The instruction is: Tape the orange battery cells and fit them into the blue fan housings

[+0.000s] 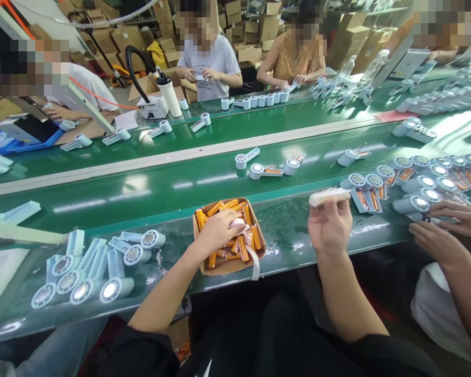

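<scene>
My left hand (pixel 216 231) is over a small open cardboard box (pixel 204 266) of orange cylindrical batteries (pixel 241 248). Its fingertips are closed on a crumpled white strip (pixel 254 264), whose loose end hangs over the box's front side. To the right, my right hand (pixel 329 226) is raised above the bench edge. Between its thumb and fingers it pinches a blurred white oblong piece (pixel 328 197), perhaps a roll of tape seen edge-on. Beyond that hand stand light blue fan housings (pixel 353 181) with orange batteries in their open handles.
Several light blue fan housings (pixel 115 289) lie at the left of the bench. More rest on the green conveyor belt (pixel 141 191). At right, a co-worker's hands (pixel 441 235) handle a housing close by. Other people sit across the belt.
</scene>
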The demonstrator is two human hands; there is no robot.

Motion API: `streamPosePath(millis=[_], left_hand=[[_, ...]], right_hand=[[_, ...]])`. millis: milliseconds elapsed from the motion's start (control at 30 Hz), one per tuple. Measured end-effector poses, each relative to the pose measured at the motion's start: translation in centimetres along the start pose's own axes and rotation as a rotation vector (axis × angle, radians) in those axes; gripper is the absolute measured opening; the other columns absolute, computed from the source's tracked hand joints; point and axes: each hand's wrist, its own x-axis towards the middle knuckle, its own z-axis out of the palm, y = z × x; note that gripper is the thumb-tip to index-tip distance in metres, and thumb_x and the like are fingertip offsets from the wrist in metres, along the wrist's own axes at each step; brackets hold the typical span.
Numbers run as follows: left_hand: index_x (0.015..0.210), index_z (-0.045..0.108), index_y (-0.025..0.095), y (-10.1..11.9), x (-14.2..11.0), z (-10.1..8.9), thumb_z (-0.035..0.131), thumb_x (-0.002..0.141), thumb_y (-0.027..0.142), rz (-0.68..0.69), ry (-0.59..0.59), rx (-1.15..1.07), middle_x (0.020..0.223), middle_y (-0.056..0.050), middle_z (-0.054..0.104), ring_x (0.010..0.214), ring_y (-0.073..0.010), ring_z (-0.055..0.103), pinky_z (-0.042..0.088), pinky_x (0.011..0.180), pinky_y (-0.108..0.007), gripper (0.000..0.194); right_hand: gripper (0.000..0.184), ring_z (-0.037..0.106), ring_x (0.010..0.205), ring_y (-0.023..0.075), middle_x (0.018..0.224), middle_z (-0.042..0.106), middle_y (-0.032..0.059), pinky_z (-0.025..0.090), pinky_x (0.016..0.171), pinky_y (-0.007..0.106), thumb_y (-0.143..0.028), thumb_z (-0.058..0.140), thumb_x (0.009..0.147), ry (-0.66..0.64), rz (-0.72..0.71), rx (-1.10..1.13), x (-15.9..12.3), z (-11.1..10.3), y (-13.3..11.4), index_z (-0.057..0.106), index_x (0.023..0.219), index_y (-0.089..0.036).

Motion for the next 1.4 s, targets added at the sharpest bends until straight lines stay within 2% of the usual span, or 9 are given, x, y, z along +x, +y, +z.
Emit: streamPosePath(millis=[167, 333, 500, 600, 767, 900, 1033, 1133, 1400], left_hand=[[0.133, 0.072, 0.023, -2.1, 9.9, -2.0, 0.058, 0.102, 0.044, 0.0, -0.023, 0.381, 0.127, -0.011, 0.07, 0.118, -0.0279, 0.062, 0.05, 0.109, -0.041, 0.04], [0.165, 0.038, 0.026, -1.0, 22.6, -0.7, 0.061, 0.099, 0.035, -0.123, -0.126, 0.649, 0.171, -0.015, 0.036, 0.154, -0.0372, 0.035, 0.045, 0.117, -0.05, 0.071], [0.148, 0.062, 0.022, -1.0, 28.6, 0.4, 0.067, 0.092, 0.04, -0.175, -0.27, 0.725, 0.145, -0.023, 0.063, 0.132, -0.0401, 0.061, 0.053, 0.105, -0.051, 0.059], [0.133, 0.072, 0.016, -2.3, 27.6, -1.0, 0.069, 0.088, 0.041, -0.181, -0.327, 0.765, 0.128, -0.025, 0.072, 0.12, -0.0391, 0.069, 0.055, 0.102, -0.05, 0.051], [0.101, 0.082, 0.021, -5.6, 21.1, -3.5, 0.076, 0.075, 0.023, -0.164, -0.478, 0.759, 0.112, -0.018, 0.078, 0.109, -0.0341, 0.072, 0.056, 0.097, -0.044, 0.027], [0.09, 0.083, 0.025, -6.6, 18.1, -3.3, 0.075, 0.074, 0.02, -0.118, -0.536, 0.717, 0.102, -0.013, 0.08, 0.108, -0.0308, 0.071, 0.053, 0.096, -0.04, 0.019], [0.085, 0.083, 0.026, -6.3, 18.3, -3.2, 0.075, 0.074, 0.023, -0.057, -0.576, 0.632, 0.091, -0.005, 0.08, 0.093, -0.0226, 0.072, 0.05, 0.086, -0.028, 0.014], [0.09, 0.083, 0.026, -6.2, 18.4, -3.5, 0.071, 0.078, 0.025, -0.038, -0.544, 0.578, 0.093, -0.002, 0.081, 0.086, -0.019, 0.07, 0.047, 0.079, -0.025, 0.016], [0.099, 0.08, 0.024, -6.5, 18.2, -2.7, 0.067, 0.084, 0.027, -0.035, -0.446, 0.501, 0.087, -0.002, 0.079, 0.084, -0.0187, 0.069, 0.047, 0.076, -0.025, 0.02]], right_hand=[[0.058, 0.074, 0.09, 0.0178, 0.107, 0.073, -0.0003, 0.062, 0.071, 0.029, -0.041, 0.099, 0.065, 0.034, 0.054, -0.128, -1.9, -5.4, 0.2, 0.068, 0.113, -0.032], [0.053, 0.076, 0.084, 0.0191, 0.1, 0.075, -0.0005, 0.064, 0.07, 0.033, -0.04, 0.1, 0.062, 0.087, 0.029, -0.089, -2.0, -5.1, 1.2, 0.069, 0.105, -0.032], [0.056, 0.078, 0.08, 0.0232, 0.096, 0.077, 0.002, 0.066, 0.067, 0.038, -0.038, 0.1, 0.06, 0.051, 0.058, -0.144, -1.3, -5.2, -0.4, 0.071, 0.107, -0.031], [0.054, 0.079, 0.078, 0.0253, 0.089, 0.078, 0.0029, 0.065, 0.063, 0.037, -0.038, 0.101, 0.059, -0.023, 0.143, -0.234, -1.3, -7.8, -1.3, 0.074, 0.105, -0.03], [0.049, 0.078, 0.07, 0.0265, 0.081, 0.08, 0.0056, 0.063, 0.057, 0.035, -0.044, 0.099, 0.061, -0.17, 0.296, -0.364, -0.9, -9.8, -0.7, 0.077, 0.102, -0.027], [0.047, 0.078, 0.066, 0.0251, 0.076, 0.08, 0.006, 0.065, 0.062, 0.037, -0.055, 0.094, 0.068, -0.354, 0.289, -0.419, 0.6, -4.5, 1.5, 0.076, 0.097, -0.023], [0.047, 0.079, 0.072, 0.0235, 0.081, 0.082, 0.005, 0.066, 0.067, 0.036, -0.057, 0.087, 0.076, -0.532, 0.16, -0.467, 3.2, 2.9, 5.7, 0.072, 0.102, -0.021], [0.039, 0.08, 0.079, 0.0223, 0.088, 0.083, 0.0073, 0.066, 0.071, 0.034, -0.053, 0.072, 0.09, -0.723, 0.022, -0.738, 5.2, 6.6, 9.1, 0.07, 0.108, -0.019], [0.021, 0.08, 0.089, 0.0228, 0.094, 0.084, 0.0065, 0.058, 0.08, 0.03, -0.031, 0.07, 0.097, -1.031, -0.154, -1.289, 6.1, 8.9, 12.3, 0.074, 0.116, -0.022]])
